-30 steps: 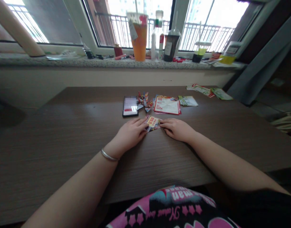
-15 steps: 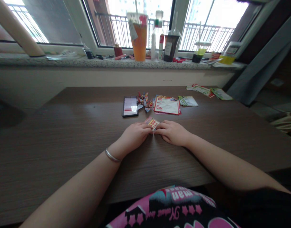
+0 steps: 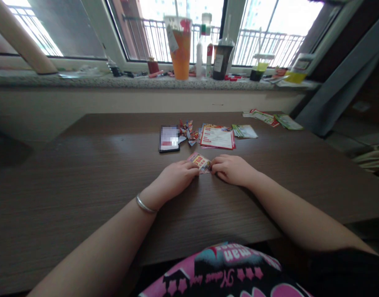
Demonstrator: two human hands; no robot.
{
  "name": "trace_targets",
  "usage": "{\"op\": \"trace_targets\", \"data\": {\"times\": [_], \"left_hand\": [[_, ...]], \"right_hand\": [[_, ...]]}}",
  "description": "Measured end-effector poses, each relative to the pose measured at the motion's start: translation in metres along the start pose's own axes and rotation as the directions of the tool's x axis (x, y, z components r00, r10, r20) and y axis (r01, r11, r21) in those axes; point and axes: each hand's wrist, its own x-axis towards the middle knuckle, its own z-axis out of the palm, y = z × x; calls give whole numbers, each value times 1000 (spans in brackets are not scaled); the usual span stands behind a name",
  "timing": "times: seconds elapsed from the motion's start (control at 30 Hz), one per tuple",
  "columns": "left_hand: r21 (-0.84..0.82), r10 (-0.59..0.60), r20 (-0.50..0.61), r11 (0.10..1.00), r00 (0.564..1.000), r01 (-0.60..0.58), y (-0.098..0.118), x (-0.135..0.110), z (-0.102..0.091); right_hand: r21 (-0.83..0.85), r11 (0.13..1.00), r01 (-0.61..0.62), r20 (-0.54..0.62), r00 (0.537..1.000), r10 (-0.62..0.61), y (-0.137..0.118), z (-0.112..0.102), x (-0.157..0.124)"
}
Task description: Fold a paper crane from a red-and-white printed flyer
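A small folded piece of printed paper [image 3: 201, 161], yellow and red, lies on the brown wooden table [image 3: 84, 173] between my hands. My left hand [image 3: 175, 178], with a silver bangle on its wrist, has its fingers curled and pinches the paper's left edge. From the other side, my right hand [image 3: 233, 169] presses its closed fingertips on the paper's right edge. Both hands rest on the tabletop.
Behind the paper lie a phone [image 3: 169, 139], several small folded paper shapes [image 3: 188, 131], a stack of red-bordered leaflets [image 3: 218, 137] and more leaflets [image 3: 244, 131] further right. Cups and bottles, including an orange drink [image 3: 180, 47], stand on the windowsill.
My hands came together over the paper and folded it smaller, then my right hand moved back a little to the right, showing more of the paper.
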Motion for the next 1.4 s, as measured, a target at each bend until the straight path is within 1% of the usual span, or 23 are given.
{"op": "trace_targets", "data": {"times": [0.3, 0.57, 0.7, 0.87, 0.93, 1.13, 1.23, 1.3, 1.4], "left_hand": [[-30, 7, 0, 1000, 1000, -7, -2, 0, 3], [-53, 2, 1, 999, 1000, -2, -2, -1, 3], [-38, 4, 11, 999, 1000, -3, -3, -1, 4], [-67, 4, -1, 998, 1000, -4, -2, -1, 4], [-72, 0, -6, 997, 1000, -1, -2, -1, 4], [-89, 6, 0, 996, 1000, -6, -3, -2, 5], [-88, 11, 6, 996, 1000, -10, -4, -2, 5], [-78, 12, 13, 997, 1000, -11, -4, -3, 6], [-53, -5, -1, 999, 1000, 5, -3, -3, 8]], "right_hand": [[21, 996, -89, 59, 994, 88, 10, -10, -6], [34, 995, -98, 91, 991, 95, 20, -12, -11], [16, 992, -127, 108, 986, 125, 24, -14, -13], [13, 992, -123, 125, 985, 120, 27, -16, -16], [-1, 990, -138, 132, 982, 137, 28, -17, -17], [-20, 978, -209, 132, 969, 210, 29, -18, -18], [-38, 969, -244, 81, 966, 246, 25, -16, -16], [-23, 973, -228, 45, 972, 229, 20, -15, -14], [13, 992, -123, 38, 992, 122, 10, -11, -9]]}}
